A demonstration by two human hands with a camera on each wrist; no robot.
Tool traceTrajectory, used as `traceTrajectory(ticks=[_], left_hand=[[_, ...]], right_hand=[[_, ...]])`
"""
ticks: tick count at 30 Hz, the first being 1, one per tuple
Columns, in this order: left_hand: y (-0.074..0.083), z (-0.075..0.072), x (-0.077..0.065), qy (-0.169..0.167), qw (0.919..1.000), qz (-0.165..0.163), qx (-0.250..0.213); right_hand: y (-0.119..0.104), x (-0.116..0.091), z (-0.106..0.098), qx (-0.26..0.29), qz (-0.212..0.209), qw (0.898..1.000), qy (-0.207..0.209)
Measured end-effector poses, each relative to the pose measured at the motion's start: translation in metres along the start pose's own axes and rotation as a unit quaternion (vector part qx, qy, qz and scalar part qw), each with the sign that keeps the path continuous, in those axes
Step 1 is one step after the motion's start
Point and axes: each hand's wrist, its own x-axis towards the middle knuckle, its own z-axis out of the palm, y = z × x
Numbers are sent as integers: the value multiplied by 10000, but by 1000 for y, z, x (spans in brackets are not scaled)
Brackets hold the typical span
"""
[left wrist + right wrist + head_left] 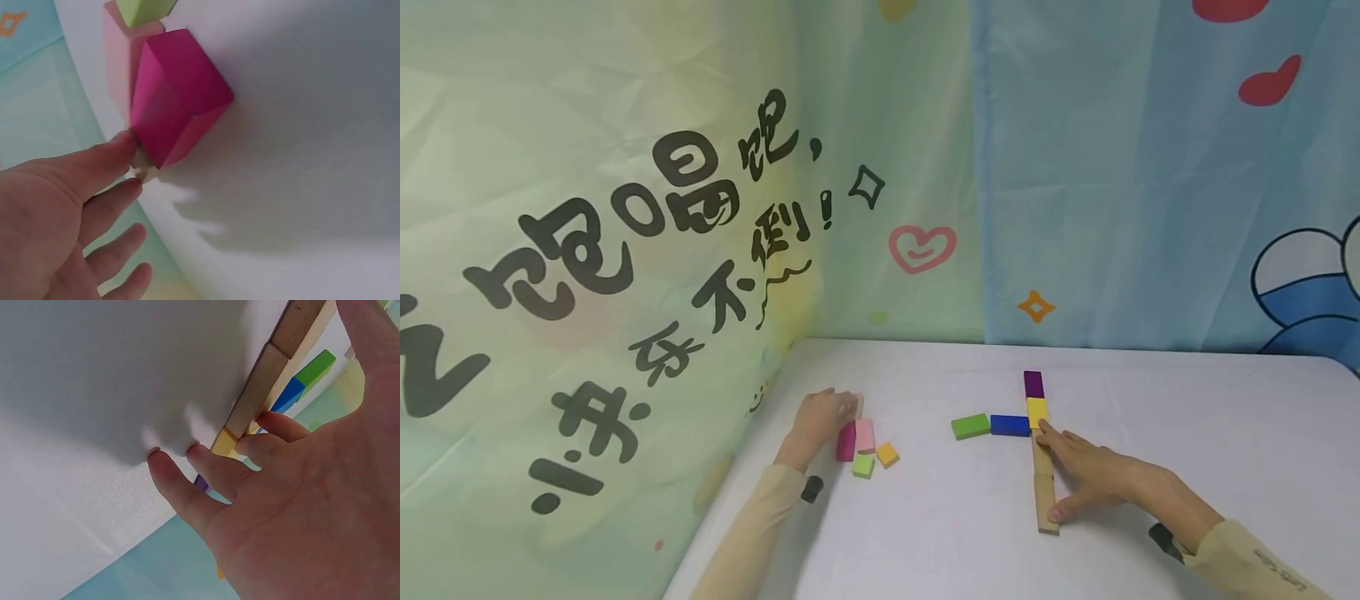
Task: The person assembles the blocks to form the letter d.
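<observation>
My left hand (826, 417) is at the left group of blocks, thumb and index fingertip pinching a small pale wood-coloured block (145, 174) behind the magenta block (181, 87). Its other fingers are spread. Beside the magenta block lies a pink block (865, 436), with a light green block (863, 466) and an orange block (887, 454) nearer me. On the right, my right hand (1097, 475) rests along a column of blocks. Its index finger touches near the yellow block (1037, 411), its thumb the near plain wooden block (1047, 508). Another wooden block (257, 390) lies between.
A purple block (1033, 384) tops the column at its far end. From the column's left side extend a blue block (1010, 425) and a green block (971, 427). The white table (925, 533) meets printed curtains (1075, 183) at the back and left.
</observation>
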Motion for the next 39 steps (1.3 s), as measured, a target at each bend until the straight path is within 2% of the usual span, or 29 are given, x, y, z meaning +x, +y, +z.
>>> traceTrajectory(ticks=[10,15,17,21,24,32,39], left_hand=[[7,-4,12,-111,9998,-160,7],[21,-5,18,-160,9994,-163,-274],[30,-5,19,-167,9993,-15,-344],[47,-4,18,-290,9983,481,-179],[58,-3,17,-381,9973,602,-159],[87,2,14,-39,9947,989,-271],[102,0,0,-27,9881,1522,-237]], right_hand=[[-1,2,1,-3,91,10000,-27],[2,2,2,-65,84,9999,-4],[3,3,2,-60,97,9999,-11],[3,3,3,-33,127,9999,-42],[3,3,3,-26,126,9999,-50],[5,3,2,-122,124,9998,-51],[5,4,3,-113,72,9999,-50]])
